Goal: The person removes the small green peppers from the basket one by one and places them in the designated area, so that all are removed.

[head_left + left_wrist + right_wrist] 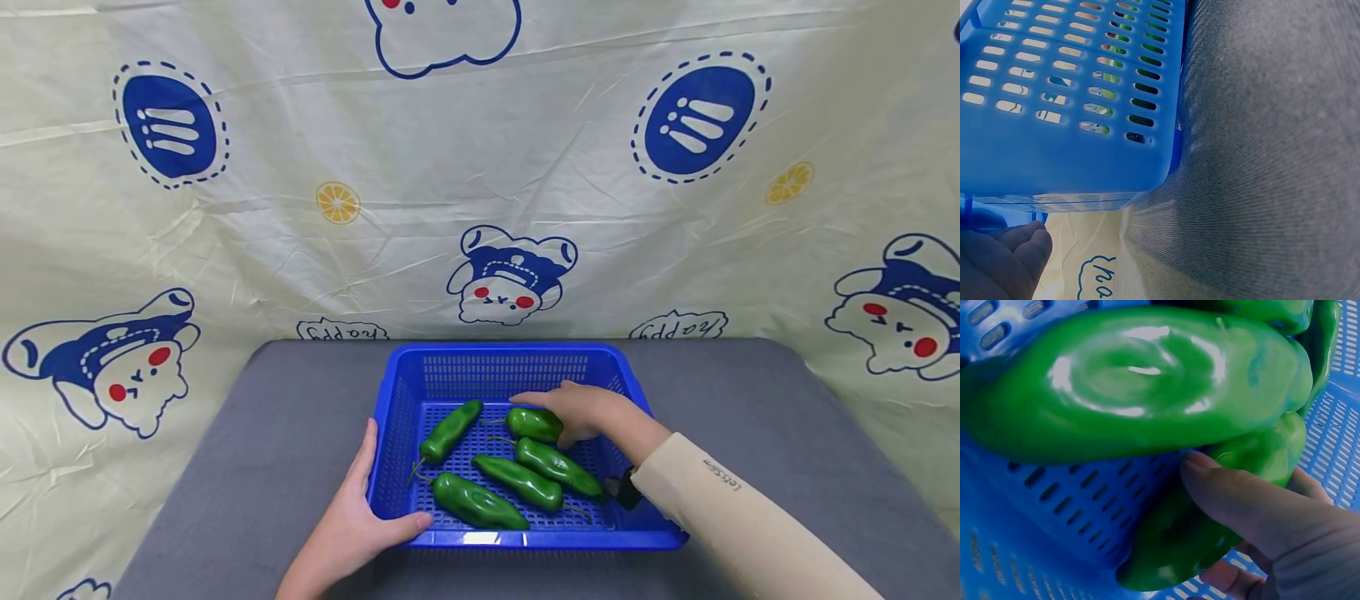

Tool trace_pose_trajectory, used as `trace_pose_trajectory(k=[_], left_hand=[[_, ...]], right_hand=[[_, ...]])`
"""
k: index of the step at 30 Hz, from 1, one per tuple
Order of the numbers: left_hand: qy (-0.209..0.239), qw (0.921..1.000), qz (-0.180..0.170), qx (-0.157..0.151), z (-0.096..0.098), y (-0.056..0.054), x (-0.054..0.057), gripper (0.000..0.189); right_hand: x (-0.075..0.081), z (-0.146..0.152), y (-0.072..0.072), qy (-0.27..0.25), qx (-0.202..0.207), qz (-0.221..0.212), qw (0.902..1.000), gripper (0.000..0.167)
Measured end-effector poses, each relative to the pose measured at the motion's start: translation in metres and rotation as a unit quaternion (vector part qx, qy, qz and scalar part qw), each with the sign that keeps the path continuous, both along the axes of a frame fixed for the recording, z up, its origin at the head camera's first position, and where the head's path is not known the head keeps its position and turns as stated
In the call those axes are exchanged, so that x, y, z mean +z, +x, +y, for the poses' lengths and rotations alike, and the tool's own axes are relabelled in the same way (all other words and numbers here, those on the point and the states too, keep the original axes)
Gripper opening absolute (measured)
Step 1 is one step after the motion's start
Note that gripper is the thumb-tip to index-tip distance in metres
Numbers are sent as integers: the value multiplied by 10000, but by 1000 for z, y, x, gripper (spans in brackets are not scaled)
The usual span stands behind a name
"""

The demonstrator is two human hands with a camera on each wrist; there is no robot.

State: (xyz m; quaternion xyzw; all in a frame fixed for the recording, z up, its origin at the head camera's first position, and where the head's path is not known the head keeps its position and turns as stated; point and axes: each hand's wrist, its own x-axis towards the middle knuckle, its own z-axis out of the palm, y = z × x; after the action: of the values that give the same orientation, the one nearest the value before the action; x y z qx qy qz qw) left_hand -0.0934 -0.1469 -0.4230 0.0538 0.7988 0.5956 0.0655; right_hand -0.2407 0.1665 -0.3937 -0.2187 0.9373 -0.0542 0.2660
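Note:
A blue plastic basket [525, 540] holds several glossy green peppers. My left hand [358, 517] grips its front left corner, thumb over the rim and fingers along the outer wall; in the left wrist view the fingers [1013, 253] lie by the rim. Inside the basket, at the back right, my right hand [581, 412] holds a green pepper [532, 425] between thumb and fingers. The right wrist view shows this pepper [1172, 537] low in the basket, beside a larger-looking pepper [1135, 387]. Part of the held pepper is hidden by the hand.
Another pepper [452, 432] lies at the basket's left, and one more [476, 502] near its front wall. The basket stands on a grey tabletop [300, 433]. Behind it hangs a pale printed cloth [420, 267]. A small black object [626, 490] is at the right wrist.

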Motion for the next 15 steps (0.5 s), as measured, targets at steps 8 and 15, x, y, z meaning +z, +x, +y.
trace_pose_trajectory(k=[8, 15], left_hand=[[-98, 9999, 11, 35, 0, 0, 0, 131], [-58, 10000, 5, 23, 0, 0, -1, 131]], right_hand=[[2, -2, -1, -227, 201, -150, 9994, 91], [2, -2, -3, -384, 268, -212, 9987, 92]])
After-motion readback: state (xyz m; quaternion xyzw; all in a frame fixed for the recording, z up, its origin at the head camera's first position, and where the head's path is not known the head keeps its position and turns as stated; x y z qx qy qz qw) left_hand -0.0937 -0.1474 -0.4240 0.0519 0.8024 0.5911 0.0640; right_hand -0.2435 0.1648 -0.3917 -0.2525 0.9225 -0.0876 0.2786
